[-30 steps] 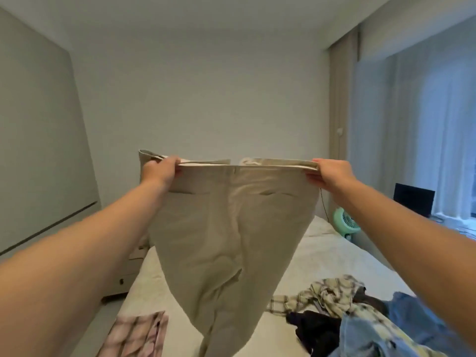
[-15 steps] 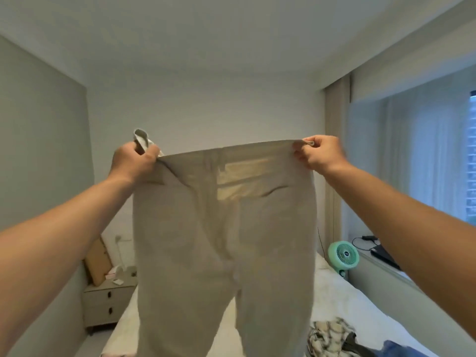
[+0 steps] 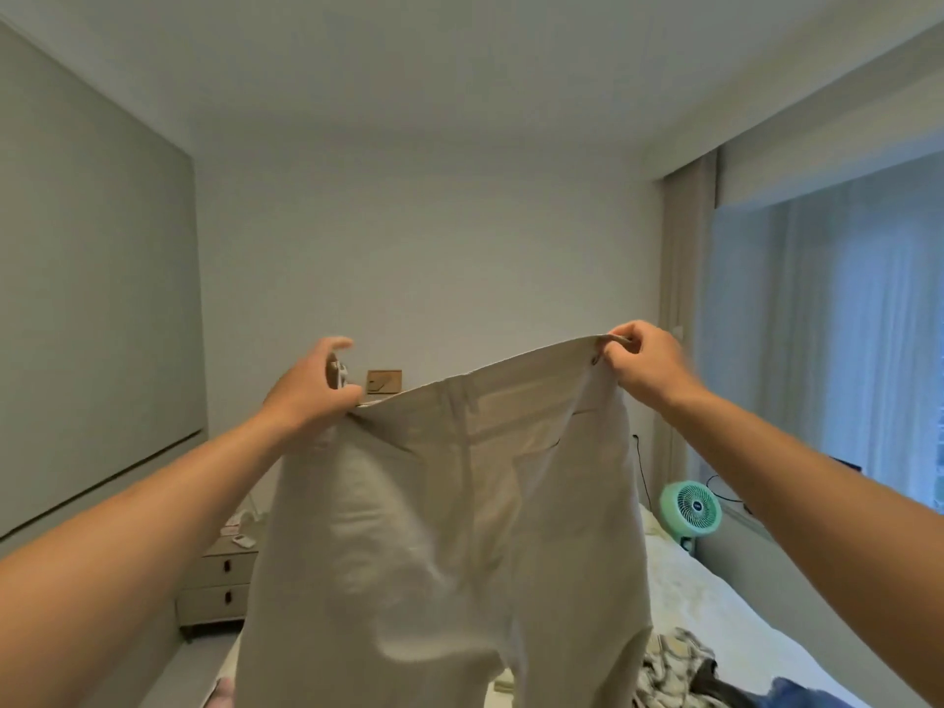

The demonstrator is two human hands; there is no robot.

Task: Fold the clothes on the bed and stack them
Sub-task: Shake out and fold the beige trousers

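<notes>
We hold a pair of beige trousers (image 3: 449, 528) up in the air over the bed (image 3: 715, 605), the waistband stretched between our two hands and the legs hanging down out of view at the bottom edge. Our right hand (image 3: 646, 362) pinches the right end of the waistband, fingers curled tight round the cloth near a small button or rivet. Our left hand (image 3: 311, 388) grips the left end lower down, thumb and fingers closed on a bunch of fabric, so the waistband runs on a slant, higher on the right. We judge the step in hand to be shaking the trousers out and squaring them before the first fold. To do it well we should level the two hands so the waistband sits straight, keep it taut enough that the seat hangs without twist, and let the legs drop side by side. Then bringing the hands together would lay one leg on the other, seams matched. The risk is a leg hanging twisted, which would crease in. Other clothes lie in a loose heap (image 3: 679, 666) on the bed at lower right, still unfolded.
</notes>
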